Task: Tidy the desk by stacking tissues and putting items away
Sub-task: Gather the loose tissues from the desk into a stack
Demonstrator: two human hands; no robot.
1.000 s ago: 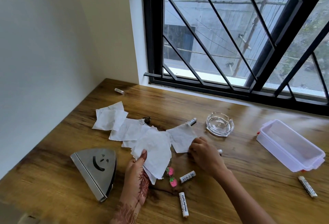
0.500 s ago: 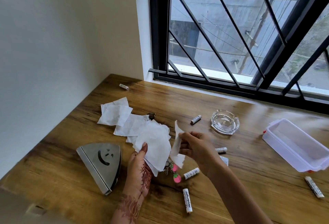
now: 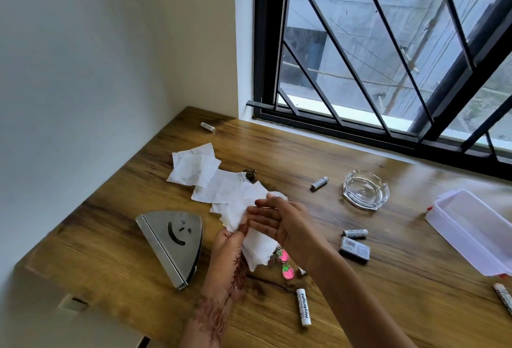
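Centre frame: left hand (image 3: 231,248) grip holds the gathered tissue stack (image 3: 256,242) upright as a base; right hand (image 3: 279,220), fingers flat and open, presses a sheet against it (probably to square the edges). Loose tissues (image 3: 194,167) lie on worktop (image 3: 318,154), upper left of the hands.

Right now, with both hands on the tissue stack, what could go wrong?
The stack of tissues is pinched only at one edge by the left hand, with the right hand laid flat on top; loose sheets might slip out. Its lower corner hangs beside the strawberry charms and could drag them. Several tissues on the desk overlap unevenly, so gathering them may crumple some.
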